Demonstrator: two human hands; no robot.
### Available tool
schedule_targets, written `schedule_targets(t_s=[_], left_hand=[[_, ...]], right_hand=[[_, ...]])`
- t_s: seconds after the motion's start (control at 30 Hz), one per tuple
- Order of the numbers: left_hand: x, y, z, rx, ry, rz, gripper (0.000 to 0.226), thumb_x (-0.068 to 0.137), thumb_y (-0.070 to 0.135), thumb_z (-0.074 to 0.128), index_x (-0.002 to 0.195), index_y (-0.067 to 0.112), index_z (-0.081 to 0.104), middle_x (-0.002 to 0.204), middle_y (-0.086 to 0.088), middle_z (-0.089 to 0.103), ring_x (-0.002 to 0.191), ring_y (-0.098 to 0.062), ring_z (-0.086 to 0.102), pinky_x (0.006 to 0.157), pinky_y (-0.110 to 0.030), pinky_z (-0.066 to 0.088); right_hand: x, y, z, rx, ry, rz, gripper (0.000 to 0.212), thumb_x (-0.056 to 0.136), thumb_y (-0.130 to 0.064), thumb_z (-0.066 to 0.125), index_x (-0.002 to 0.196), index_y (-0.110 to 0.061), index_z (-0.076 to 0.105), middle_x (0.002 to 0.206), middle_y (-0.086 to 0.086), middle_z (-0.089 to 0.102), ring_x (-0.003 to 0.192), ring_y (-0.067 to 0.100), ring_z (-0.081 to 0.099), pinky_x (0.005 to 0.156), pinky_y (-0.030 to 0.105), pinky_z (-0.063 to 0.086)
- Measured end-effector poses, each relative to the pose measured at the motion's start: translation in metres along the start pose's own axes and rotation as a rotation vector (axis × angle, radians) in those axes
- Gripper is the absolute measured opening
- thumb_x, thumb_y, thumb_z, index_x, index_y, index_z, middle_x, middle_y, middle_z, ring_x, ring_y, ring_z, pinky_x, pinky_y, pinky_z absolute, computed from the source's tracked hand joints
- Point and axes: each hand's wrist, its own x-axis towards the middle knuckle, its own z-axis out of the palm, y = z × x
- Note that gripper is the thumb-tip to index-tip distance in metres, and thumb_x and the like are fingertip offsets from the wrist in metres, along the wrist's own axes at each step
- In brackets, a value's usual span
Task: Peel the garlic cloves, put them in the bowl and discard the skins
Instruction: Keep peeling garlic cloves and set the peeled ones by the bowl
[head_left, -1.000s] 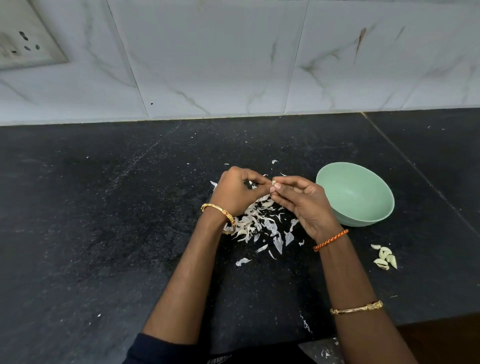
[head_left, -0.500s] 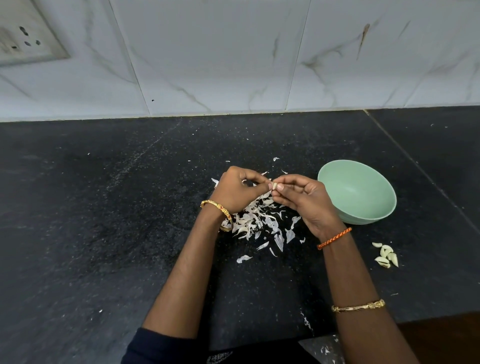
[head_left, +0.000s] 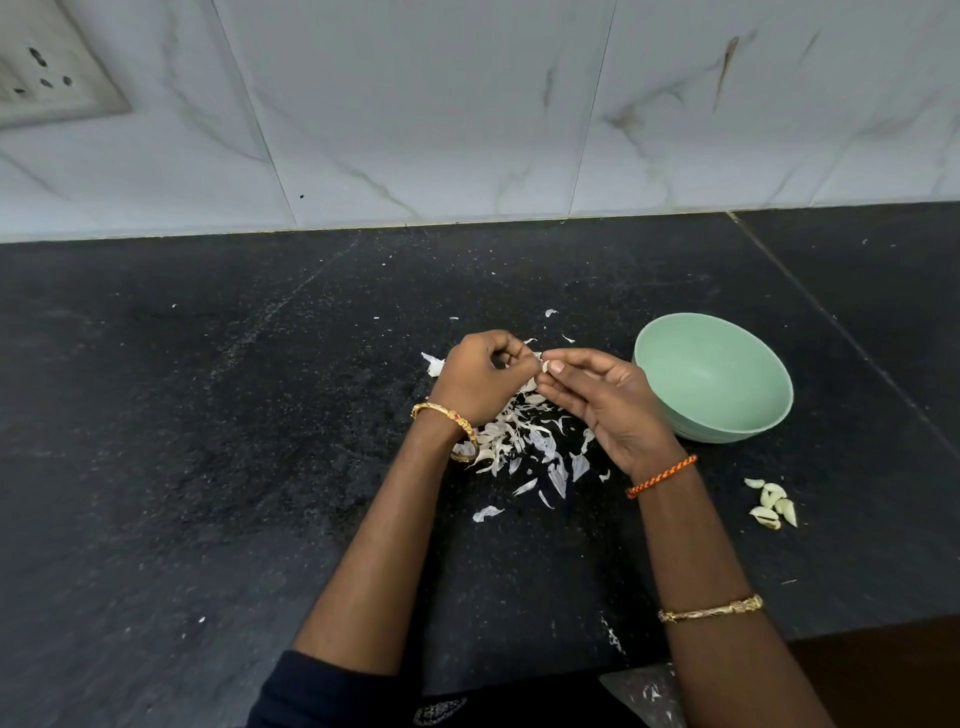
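1. Pinching a single garlic clove between both sets of fingertips, the two hands meet over the black stone counter.
2. Left hand is curled up tight, fingers folded in, and its tips pinch the clove's left end.
3. Right hand lies palm-up-ish, thumb and forefinger closed on the clove's other side, the rest of the fingers loosely bent underneath.
4. Right below the hands sits a messy pile of garlic skins, with a few stray flakes scattered further out on the counter.
5. Mint green bowl sits just to the right of the right hand, looks tilted toward the camera, and I can't spot any cloves inside it.
6. A little cluster of garlic cloves lies on the counter near the right forearm, apart from the bowl. Can't tell if they're peeled.
7. White marble-look tile wall runs behind, with a switch plate at top left.
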Motion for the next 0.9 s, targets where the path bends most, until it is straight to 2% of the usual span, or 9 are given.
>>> schedule_targets(t_s=[0.17, 0.37, 0.5, 0.67, 0.73, 0.83, 0.9], left_hand=[[0.004, -0.006, -0.002, -0.042, 0.004, -0.057, 0.016, 0.090, 0.018, 0.061, 0.084, 0.004, 0.067, 0.077, -0.006, 0.059, 0.067, -0.010, 0.049, 0.065, -0.023, 0.043], [0.004, -0.010, -0.001, -0.009, 0.024, -0.061, 0.019, 0.090, 0.023, 0.063, 0.073, 0.015, 0.064, 0.071, 0.000, 0.060, 0.065, -0.009, 0.051, 0.070, -0.032, 0.048], [0.000, -0.009, -0.001, -0.018, 0.062, -0.023, 0.019, 0.082, 0.017, 0.072, 0.066, 0.022, 0.062, 0.063, 0.010, 0.056, 0.060, -0.004, 0.050, 0.064, -0.024, 0.046], [-0.006, 0.000, 0.001, -0.029, 0.065, 0.052, 0.006, 0.080, 0.010, 0.072, 0.080, 0.015, 0.073, 0.073, 0.010, 0.067, 0.060, 0.007, 0.055, 0.064, -0.013, 0.045], [-0.010, 0.005, 0.003, 0.010, 0.042, 0.059, 0.004, 0.080, 0.012, 0.073, 0.083, 0.012, 0.075, 0.070, 0.010, 0.067, 0.051, 0.008, 0.052, 0.056, -0.009, 0.041], [-0.013, 0.004, 0.006, 0.096, 0.074, 0.061, 0.003, 0.078, 0.018, 0.073, 0.080, 0.018, 0.076, 0.069, 0.010, 0.070, 0.048, 0.002, 0.049, 0.054, -0.023, 0.047], [-0.016, 0.005, 0.006, 0.155, 0.078, 0.070, 0.003, 0.077, 0.021, 0.073, 0.076, 0.022, 0.075, 0.070, 0.010, 0.070, 0.047, 0.001, 0.048, 0.053, -0.025, 0.045]], right_hand=[[0.001, -0.001, -0.001, 0.058, -0.033, 0.006, 0.016, 0.087, 0.006, 0.057, 0.099, 0.000, 0.067, 0.087, 0.010, 0.074, 0.082, 0.015, 0.072, 0.073, 0.021, 0.057], [0.000, -0.004, -0.001, 0.149, -0.051, 0.051, 0.017, 0.088, 0.007, 0.055, 0.099, -0.001, 0.066, 0.090, 0.012, 0.074, 0.084, 0.017, 0.072, 0.073, 0.022, 0.057], [-0.003, -0.004, -0.003, 0.169, -0.036, 0.056, 0.016, 0.086, 0.006, 0.057, 0.097, 0.000, 0.066, 0.089, 0.014, 0.074, 0.085, 0.018, 0.072, 0.072, 0.021, 0.057], [-0.005, -0.001, -0.004, 0.067, 0.011, 0.001, 0.015, 0.085, 0.007, 0.059, 0.094, -0.002, 0.068, 0.083, 0.009, 0.074, 0.079, 0.015, 0.072, 0.070, 0.020, 0.057], [-0.005, 0.001, -0.004, 0.021, 0.027, -0.023, 0.015, 0.085, 0.008, 0.060, 0.093, -0.002, 0.068, 0.084, 0.010, 0.074, 0.081, 0.016, 0.072, 0.071, 0.020, 0.057], [-0.007, 0.002, -0.002, -0.076, 0.045, -0.076, 0.014, 0.083, 0.008, 0.063, 0.090, -0.002, 0.069, 0.084, 0.010, 0.072, 0.080, 0.016, 0.072, 0.069, 0.019, 0.056], [-0.008, 0.001, -0.003, -0.156, 0.052, -0.116, 0.014, 0.082, 0.008, 0.065, 0.088, -0.003, 0.070, 0.084, 0.010, 0.072, 0.078, 0.015, 0.072, 0.069, 0.020, 0.057]])
